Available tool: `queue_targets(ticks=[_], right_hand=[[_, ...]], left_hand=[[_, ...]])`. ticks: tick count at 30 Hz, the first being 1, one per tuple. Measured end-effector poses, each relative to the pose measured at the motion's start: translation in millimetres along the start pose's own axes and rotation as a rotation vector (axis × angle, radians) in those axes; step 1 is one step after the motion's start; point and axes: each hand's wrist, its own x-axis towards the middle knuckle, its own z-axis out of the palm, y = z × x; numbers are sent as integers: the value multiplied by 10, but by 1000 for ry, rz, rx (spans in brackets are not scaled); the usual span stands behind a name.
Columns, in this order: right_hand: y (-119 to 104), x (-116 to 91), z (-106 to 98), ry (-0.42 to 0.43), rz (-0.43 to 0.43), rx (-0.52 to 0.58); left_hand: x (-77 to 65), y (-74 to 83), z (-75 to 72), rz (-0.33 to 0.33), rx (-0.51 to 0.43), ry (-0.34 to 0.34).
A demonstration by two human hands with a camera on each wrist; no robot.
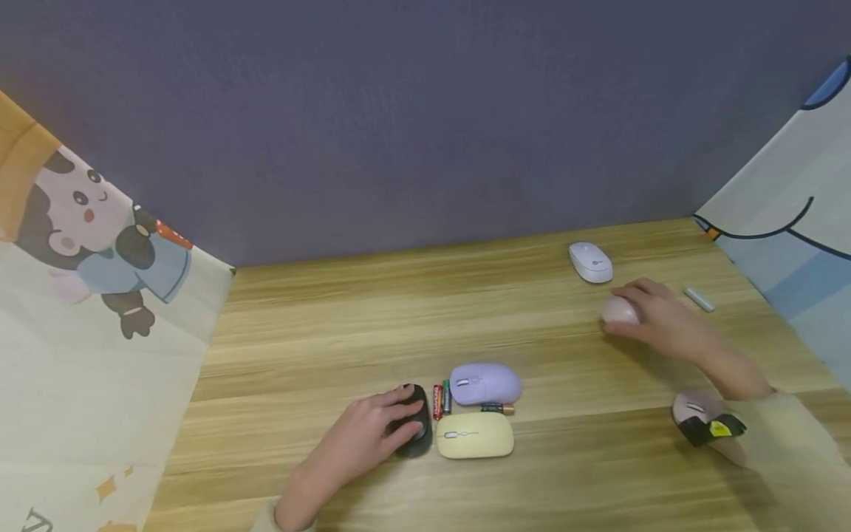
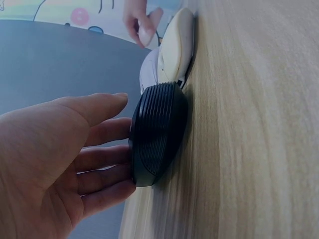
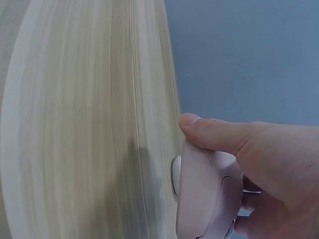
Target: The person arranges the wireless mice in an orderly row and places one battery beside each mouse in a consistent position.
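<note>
In the head view, my left hand [image 1: 375, 425] lies over a black computer mouse [image 1: 419, 425]. The left wrist view shows its fingers extended against the ribbed black mouse [image 2: 157, 129]. My right hand [image 1: 665, 321] grips a pale pink mouse [image 1: 620, 310], and the right wrist view shows the thumb over one edge of this pink mouse [image 3: 202, 191]. The pink mouse looks raised above the table. A white mouse [image 1: 591, 263] lies just behind the right hand. Beside the black mouse are a purple mouse [image 1: 487, 384] and a yellow mouse [image 1: 475, 435].
Red [image 1: 437, 401] and green [image 1: 447, 397] batteries stand by the purple mouse; a black-and-copper battery [image 1: 499, 408] lies below it. A small pale cylinder [image 1: 699, 299] is at right. Another pinkish mouse [image 1: 688, 405] is partly hidden by a black-and-yellow strap. A dark wall [image 1: 425, 148] backs the table.
</note>
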Motion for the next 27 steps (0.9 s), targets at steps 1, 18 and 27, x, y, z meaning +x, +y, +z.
queue_targets(ticks=[1, 18, 27], right_hand=[[-10, 21, 7, -5, -2, 8], [-214, 385, 134, 96, -203, -19], [-349, 543, 175, 100, -276, -10]], left_hand=[[0, -1, 1, -1, 0, -1], [13, -5, -3, -7, 5, -5], [7, -13, 3, -12, 12, -8]])
